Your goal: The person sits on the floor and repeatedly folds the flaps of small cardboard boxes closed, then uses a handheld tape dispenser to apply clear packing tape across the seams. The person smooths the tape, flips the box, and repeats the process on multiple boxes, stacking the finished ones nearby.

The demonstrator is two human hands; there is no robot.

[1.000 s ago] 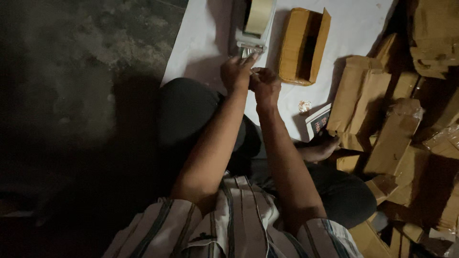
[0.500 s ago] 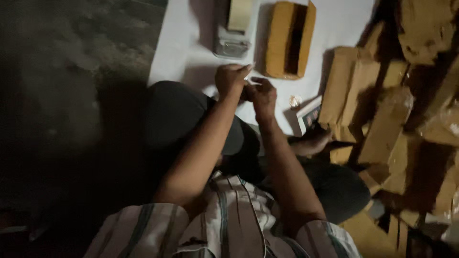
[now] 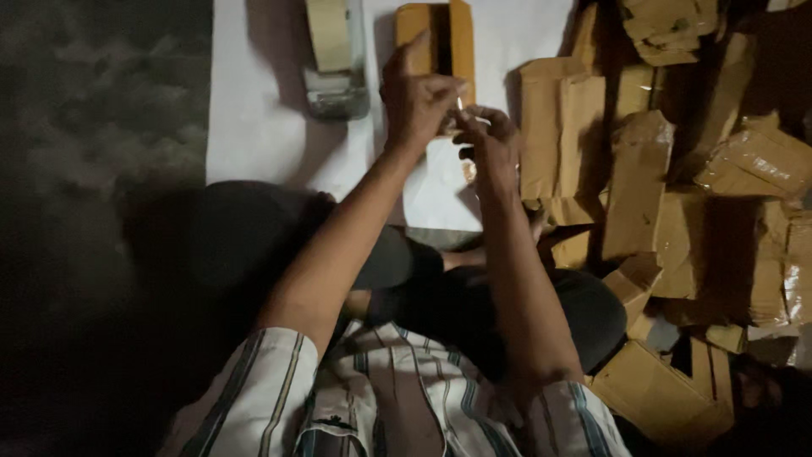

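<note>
Left side: bare white sheet (image 3: 254, 127) is being left open beside the tape dispenser (image 3: 334, 59).
Ahead: passage is being blocked by the open cardboard box (image 3: 436, 42).
Right side: room is being taken up by piled cardboard packets (image 3: 668, 169).

Brown cardboard boxes (image 3: 639, 182), white sheet (image 3: 262, 110), striped shirt (image 3: 381, 398), beige tape roll (image 3: 330, 34), dark trousers (image 3: 254, 245)

Left hand (image 3: 414, 97) and right hand (image 3: 491, 144) pinching a small pale item together, tape dispenser (image 3: 336, 55) beyond, cardboard boxes (image 3: 643, 178) at right
</note>
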